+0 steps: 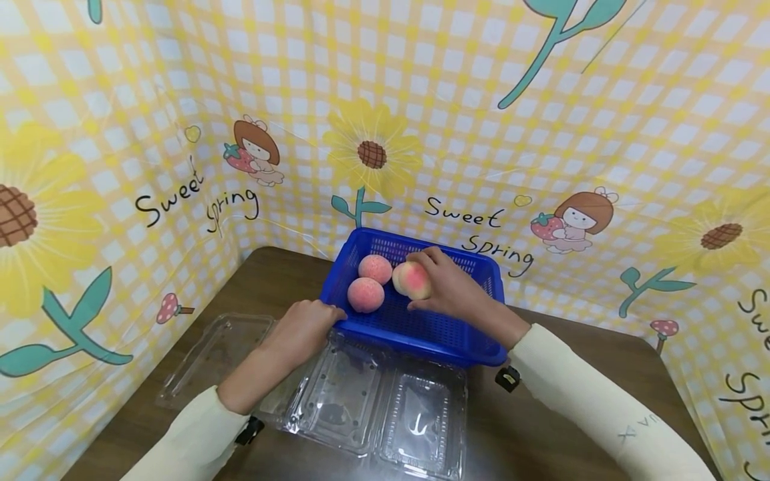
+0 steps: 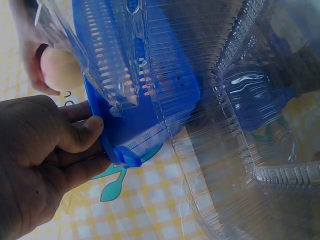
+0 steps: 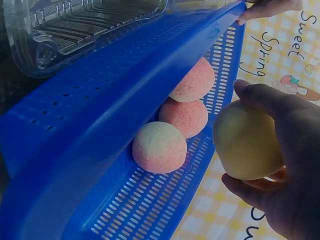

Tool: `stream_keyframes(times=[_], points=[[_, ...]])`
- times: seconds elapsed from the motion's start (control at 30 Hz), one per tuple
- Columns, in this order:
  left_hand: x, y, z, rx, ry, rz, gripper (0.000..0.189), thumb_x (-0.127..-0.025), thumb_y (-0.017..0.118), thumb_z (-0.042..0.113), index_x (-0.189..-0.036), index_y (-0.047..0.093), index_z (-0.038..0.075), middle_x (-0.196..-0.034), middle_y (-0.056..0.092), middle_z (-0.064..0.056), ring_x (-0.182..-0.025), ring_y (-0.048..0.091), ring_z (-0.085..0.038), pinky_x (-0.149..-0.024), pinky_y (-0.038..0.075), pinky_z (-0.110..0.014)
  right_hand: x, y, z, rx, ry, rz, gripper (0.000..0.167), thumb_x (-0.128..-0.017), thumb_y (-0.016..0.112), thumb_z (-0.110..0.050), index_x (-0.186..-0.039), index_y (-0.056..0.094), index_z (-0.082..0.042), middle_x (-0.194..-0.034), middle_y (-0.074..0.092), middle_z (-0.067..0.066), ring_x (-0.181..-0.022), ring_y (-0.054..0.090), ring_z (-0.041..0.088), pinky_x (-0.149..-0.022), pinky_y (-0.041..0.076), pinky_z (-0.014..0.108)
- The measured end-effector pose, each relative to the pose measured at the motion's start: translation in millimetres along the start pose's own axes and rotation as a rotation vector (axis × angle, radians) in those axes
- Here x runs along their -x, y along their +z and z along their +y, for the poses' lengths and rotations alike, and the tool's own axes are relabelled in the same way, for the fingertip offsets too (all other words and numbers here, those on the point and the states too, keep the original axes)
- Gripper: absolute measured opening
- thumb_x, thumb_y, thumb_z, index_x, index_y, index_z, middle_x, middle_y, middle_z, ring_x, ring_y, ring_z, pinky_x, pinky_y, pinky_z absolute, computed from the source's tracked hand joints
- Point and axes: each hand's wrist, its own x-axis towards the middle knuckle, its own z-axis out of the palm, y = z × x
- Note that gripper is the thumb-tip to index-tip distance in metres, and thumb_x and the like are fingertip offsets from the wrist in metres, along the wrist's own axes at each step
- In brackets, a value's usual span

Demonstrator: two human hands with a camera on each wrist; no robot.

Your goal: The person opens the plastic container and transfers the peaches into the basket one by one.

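Note:
My right hand holds a pale yellow-pink peach above the blue plastic basket, with thumb and fingers curled round it. Inside the basket are two pink peaches, one behind the other. A third, paler peach lies beside them, partly hidden by the held one in the head view. At the basket's left front corner, my left hand grips the rim, thumb on one side and fingers on the other in the left wrist view.
Clear plastic clamshell boxes stand open in front of the basket: one tray near the middle, another section to its right. A clear lid extends left under my left forearm. A patterned cloth hangs behind the brown table.

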Motion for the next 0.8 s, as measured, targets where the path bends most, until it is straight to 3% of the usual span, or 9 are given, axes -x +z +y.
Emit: stream_keyframes(times=[0.3, 0.47, 0.8], points=[[1.3, -0.2, -0.3, -0.008, 0.014, 0.011, 0.02, -0.084, 0.072, -0.007, -0.086, 0.074, 0.013, -0.078, 0.074, -0.006, -0.064, 0.067, -0.019, -0.057, 0.054, -0.037, -17.5, 10.2, 8.0, 0.021, -0.01, -0.09, 0.08, -0.074, 0.089, -0.045, -0.138, 0.051, -0.015, -0.124, 0.062, 0.005, -0.103, 0.063, 0.02, -0.089, 0.058, 0.038], [0.7, -0.4, -0.7, -0.002, 0.015, 0.011, 0.02, -0.084, 0.072, -0.007, -0.086, 0.073, 0.014, -0.077, 0.074, -0.004, -0.063, 0.066, -0.017, -0.056, 0.053, -0.036, -24.6, 13.7, 9.2, 0.042, -0.029, -0.137, 0.081, -0.072, 0.09, -0.048, -0.136, 0.054, -0.015, -0.121, 0.067, 0.005, -0.106, 0.06, 0.024, -0.089, 0.056, 0.04], [0.7, 0.1, -1.9, 0.011, 0.016, 0.006, 0.023, -0.081, 0.072, -0.008, -0.086, 0.074, 0.015, -0.077, 0.074, -0.003, -0.063, 0.067, -0.018, -0.056, 0.053, -0.037, -37.7, 16.6, 15.2, 0.007, -0.062, -0.373, 0.076, -0.077, 0.089, -0.033, -0.14, 0.052, -0.012, -0.131, 0.055, 0.011, -0.115, 0.055, 0.028, -0.099, 0.053, 0.043]])
